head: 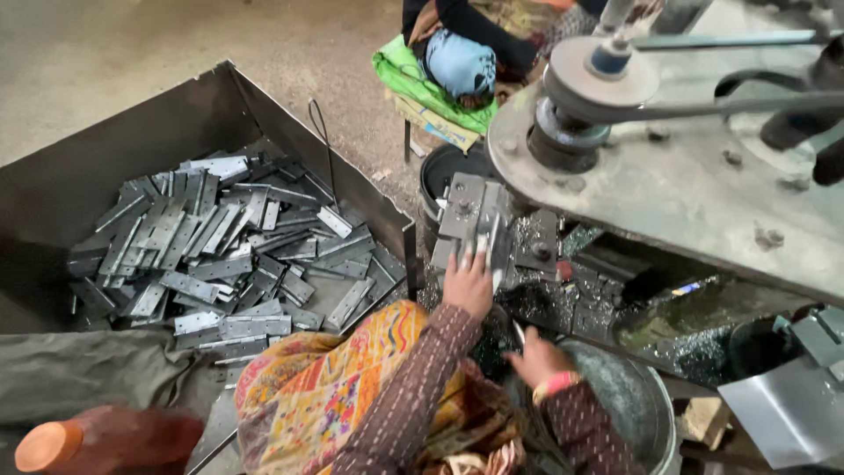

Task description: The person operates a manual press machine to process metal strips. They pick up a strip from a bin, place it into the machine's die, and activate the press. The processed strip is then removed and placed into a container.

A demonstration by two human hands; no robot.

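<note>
Machine plate overhangs right; bin wall blocks left; narrow gap at jig between.

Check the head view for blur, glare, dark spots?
Head view: flat, soft light; mild sheen on the metal plates in the tray, no blown glare. Left hand and right hand slightly soft. Orange-capped bottle near the lens is out of focus. Dark shadow under the machine plate.

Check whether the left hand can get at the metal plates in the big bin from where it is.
Probably yes: the left hand rests at the machine fixture, just past the bin wall; the open-topped bin leaves the metal plates uncovered.
</note>
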